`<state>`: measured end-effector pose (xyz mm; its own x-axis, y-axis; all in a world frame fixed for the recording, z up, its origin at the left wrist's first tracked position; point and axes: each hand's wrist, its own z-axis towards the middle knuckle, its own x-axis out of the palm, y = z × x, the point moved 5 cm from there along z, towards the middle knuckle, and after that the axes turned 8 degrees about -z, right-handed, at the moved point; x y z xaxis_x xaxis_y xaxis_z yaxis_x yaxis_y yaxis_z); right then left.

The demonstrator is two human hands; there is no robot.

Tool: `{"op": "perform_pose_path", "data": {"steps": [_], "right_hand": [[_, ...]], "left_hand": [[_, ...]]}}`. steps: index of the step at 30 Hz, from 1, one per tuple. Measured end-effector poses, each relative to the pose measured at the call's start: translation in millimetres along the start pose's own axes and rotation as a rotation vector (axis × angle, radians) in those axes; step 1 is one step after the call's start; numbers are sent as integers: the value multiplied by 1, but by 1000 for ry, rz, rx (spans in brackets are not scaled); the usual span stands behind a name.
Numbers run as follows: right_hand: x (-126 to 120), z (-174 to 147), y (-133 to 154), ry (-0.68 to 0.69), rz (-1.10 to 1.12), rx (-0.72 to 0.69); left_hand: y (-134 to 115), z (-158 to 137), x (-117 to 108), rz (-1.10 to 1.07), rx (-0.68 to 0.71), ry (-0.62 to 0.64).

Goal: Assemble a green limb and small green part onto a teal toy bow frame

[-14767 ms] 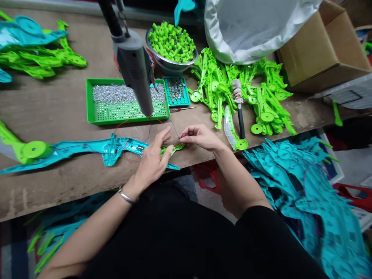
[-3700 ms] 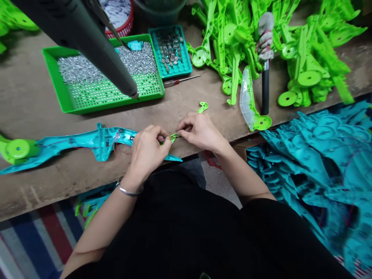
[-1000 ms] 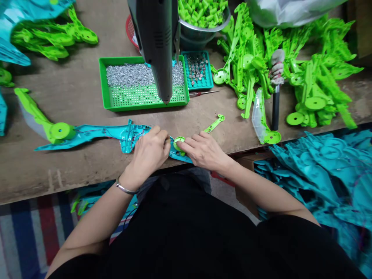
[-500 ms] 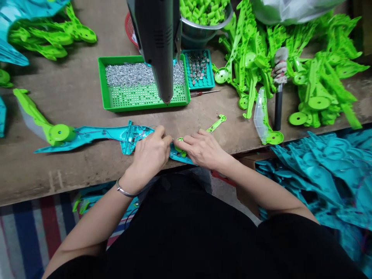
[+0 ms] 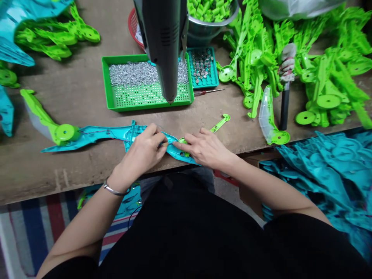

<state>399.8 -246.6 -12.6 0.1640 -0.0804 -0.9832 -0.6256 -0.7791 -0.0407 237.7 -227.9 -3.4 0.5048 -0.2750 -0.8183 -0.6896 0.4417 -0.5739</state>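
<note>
- Head view: the hanging power screwdriver (image 5: 164, 42) is cut off at the top edge and hides part of the green screw tray (image 5: 145, 83) at 12 o'clock from the hands.
- The left hand (image 5: 139, 153) covers the middle of the teal toy shell (image 5: 99, 133); what its fingertips pinch there is too small to make out.
- The small green disc (image 5: 182, 141) shows only as a sliver between the two hands.
- Left hand: knuckles up at the near edge of the worktop (image 5: 72, 100), thumb and fingers drawn narrow onto the shell, a metal bangle on the wrist.
- Right hand (image 5: 207, 149): palm down, forefinger stretched toward 9 o'clock, its tip on the disc; its grip is flat, pressing, not closed round anything.
- The shell lies lengthwise along the near edge, its far end at 9 o'clock touching a green wheel part (image 5: 62, 131).
- A loose green lever (image 5: 221, 122) lies at 1 o'clock, just beside the right hand.
- Green plastic parts (image 5: 319, 77) are heaped at 2 o'clock.
</note>
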Motion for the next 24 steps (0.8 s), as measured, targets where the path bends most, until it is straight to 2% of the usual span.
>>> {"op": "perform_pose_path", "data": {"steps": [8,14,19,24], "right_hand": [[-3,4,1,45,8,2],[0,3,1,10,-18,-1],[0,4,1,9,-11,-6],[-1,4,1,14,-3,2]], "left_hand": [[1,39,-6,119,-47,346],[3,67,1,184,-220,511],[-5,81,10,305,-153,560],[-5,86,16,327,-238,532]]}}
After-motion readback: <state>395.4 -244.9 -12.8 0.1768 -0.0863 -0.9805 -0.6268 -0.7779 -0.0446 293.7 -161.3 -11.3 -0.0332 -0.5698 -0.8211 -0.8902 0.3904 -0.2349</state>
